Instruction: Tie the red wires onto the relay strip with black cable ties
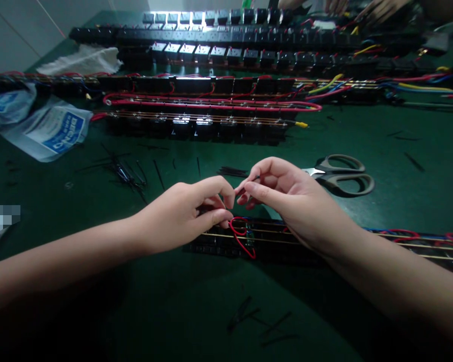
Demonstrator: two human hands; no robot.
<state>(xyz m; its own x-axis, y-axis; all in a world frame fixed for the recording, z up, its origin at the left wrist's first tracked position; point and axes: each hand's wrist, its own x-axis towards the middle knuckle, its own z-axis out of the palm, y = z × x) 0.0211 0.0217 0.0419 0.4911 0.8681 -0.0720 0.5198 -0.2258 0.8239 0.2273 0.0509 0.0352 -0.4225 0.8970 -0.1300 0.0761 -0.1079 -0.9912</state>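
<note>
At the strip's [272, 250] edge, left hand [194, 210]

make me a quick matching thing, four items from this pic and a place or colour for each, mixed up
1. scissors
2. red wire loop
3. bags with blue print
4. table

A. left side of the picture
B. green
C. just beyond the right hand
D. by the thumb tip of the left hand

Pairs: 1-C, 2-D, 3-A, 4-B

Dark green tabletop [407, 196] carries grey-handled metal scissors [322, 171]; left of them, thin black slivers [125, 175]; nearer, red-wired black strip [272, 246].
</note>
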